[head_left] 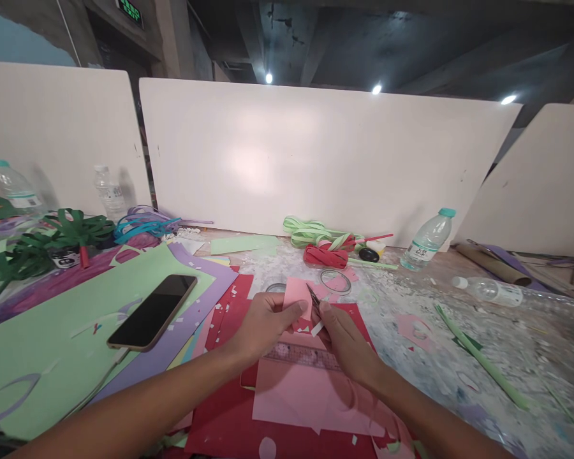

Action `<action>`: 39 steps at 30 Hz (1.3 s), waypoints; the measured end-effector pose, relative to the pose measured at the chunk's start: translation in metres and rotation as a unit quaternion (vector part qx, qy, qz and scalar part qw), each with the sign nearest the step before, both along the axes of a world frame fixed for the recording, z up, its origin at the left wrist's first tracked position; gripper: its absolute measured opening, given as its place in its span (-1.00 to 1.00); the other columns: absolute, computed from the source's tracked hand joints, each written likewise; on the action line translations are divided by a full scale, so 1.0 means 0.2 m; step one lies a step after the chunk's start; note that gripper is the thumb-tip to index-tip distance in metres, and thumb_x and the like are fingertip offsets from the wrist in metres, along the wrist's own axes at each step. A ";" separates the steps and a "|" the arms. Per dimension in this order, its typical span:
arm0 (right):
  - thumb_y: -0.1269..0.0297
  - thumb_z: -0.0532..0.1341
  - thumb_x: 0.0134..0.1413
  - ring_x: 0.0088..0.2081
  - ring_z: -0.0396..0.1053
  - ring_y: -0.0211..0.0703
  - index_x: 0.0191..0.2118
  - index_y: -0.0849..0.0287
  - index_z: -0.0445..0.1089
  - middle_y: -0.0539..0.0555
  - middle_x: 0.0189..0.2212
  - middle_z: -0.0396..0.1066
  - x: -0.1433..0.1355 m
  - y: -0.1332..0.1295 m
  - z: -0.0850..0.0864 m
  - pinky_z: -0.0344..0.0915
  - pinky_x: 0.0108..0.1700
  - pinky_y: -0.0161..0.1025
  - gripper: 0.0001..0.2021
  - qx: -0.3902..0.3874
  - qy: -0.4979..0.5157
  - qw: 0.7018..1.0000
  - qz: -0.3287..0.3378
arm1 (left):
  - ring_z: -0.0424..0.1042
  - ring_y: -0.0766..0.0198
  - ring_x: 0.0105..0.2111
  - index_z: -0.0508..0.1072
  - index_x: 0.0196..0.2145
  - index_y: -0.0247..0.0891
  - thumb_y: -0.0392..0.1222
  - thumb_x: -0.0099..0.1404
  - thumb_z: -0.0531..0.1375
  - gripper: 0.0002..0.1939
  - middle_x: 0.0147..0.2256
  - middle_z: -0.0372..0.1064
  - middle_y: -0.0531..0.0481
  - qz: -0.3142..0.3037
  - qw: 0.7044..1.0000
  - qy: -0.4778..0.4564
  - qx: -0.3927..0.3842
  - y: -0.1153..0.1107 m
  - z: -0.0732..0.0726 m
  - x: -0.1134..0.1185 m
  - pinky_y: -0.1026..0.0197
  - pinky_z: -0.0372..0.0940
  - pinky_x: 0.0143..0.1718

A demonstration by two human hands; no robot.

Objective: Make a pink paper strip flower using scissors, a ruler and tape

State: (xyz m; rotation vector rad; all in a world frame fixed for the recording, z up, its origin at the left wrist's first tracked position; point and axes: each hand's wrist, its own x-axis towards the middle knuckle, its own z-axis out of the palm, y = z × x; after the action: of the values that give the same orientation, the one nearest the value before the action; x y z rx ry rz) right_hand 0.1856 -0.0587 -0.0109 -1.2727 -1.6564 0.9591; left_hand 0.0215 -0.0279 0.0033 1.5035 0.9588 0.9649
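My left hand (273, 322) is closed on a small piece of pink paper (296, 294), its thumb pressed on the front. In my right hand (340, 331) is a small pair of scissors (314, 298), its dark blades at the right edge of the pink paper. A narrow white strip (317, 328) shows just below the scissors. Under both hands lie a clear ruler (301, 356), a larger pink sheet (291, 395) and red paper (220, 414). My right fingers partly hide the scissor handles.
A phone (154, 312) with a cable lies on green paper (43, 338) at left. Behind my hands are a tape roll (335, 281) and a red ribbon bundle (325, 255). Water bottles (428, 239) stand by the white partition (316, 159); another bottle (511, 294) lies at right.
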 end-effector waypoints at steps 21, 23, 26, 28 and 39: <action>-0.08 -0.20 0.27 -0.53 -0.08 -0.26 -0.51 0.13 0.03 -0.08 -0.58 -0.07 0.00 -0.02 0.02 -0.04 -0.51 -0.30 -0.54 0.002 -0.044 0.999 -0.006 | 0.04 0.39 -0.57 0.16 -0.67 -0.27 0.09 0.14 0.19 -0.54 -0.61 0.01 0.12 -0.007 0.998 -0.053 0.011 0.00 0.05 -0.04 0.28 0.10 -0.51; -0.07 -0.21 0.28 -0.53 -0.07 -0.26 -0.51 0.13 0.04 -0.08 -0.57 -0.06 0.00 -0.02 0.02 -0.03 -0.49 -0.30 -0.54 0.000 -0.050 0.999 -0.012 | 0.01 0.39 -0.57 0.15 -0.67 -0.27 0.08 0.14 0.19 -0.54 -0.60 -0.01 0.12 -0.019 0.998 -0.052 0.019 0.01 0.05 -0.04 0.29 0.07 -0.52; -0.08 -0.22 0.28 -0.52 -0.07 -0.26 -0.50 0.13 0.06 -0.08 -0.56 -0.05 0.00 -0.02 0.01 -0.02 -0.49 -0.30 -0.53 -0.007 -0.046 0.999 -0.013 | 0.00 0.39 -0.57 0.17 -0.67 -0.27 0.05 0.15 0.19 -0.57 -0.61 -0.01 0.12 -0.022 0.999 -0.038 0.028 0.01 0.05 -0.04 0.29 0.04 -0.52; -0.09 -0.20 0.27 -0.53 -0.07 -0.26 -0.50 0.13 0.06 -0.08 -0.56 -0.05 0.00 -0.02 0.01 -0.03 -0.50 -0.30 -0.54 -0.013 -0.040 0.999 -0.007 | 0.01 0.39 -0.55 0.19 -0.65 -0.28 0.04 0.16 0.19 -0.58 -0.60 0.01 0.11 -0.020 0.999 -0.038 0.025 0.02 0.04 -0.04 0.29 0.04 -0.51; -0.09 -0.22 0.27 -0.54 -0.05 -0.26 -0.50 0.13 0.07 -0.09 -0.58 -0.04 0.00 -0.01 0.01 -0.02 -0.50 -0.30 -0.53 -0.005 -0.047 0.999 -0.002 | -0.05 0.40 -0.56 0.11 -0.66 -0.26 0.02 0.16 0.19 -0.56 -0.60 -0.07 0.12 -0.010 0.999 -0.028 0.039 0.02 0.04 -0.05 0.30 -0.05 -0.51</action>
State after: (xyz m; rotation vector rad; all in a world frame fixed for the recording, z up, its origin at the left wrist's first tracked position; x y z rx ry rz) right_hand 0.1848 -0.0609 -0.0091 -1.3452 -1.7228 0.9194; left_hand 0.0106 -0.0231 0.0118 1.5406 0.8723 1.0350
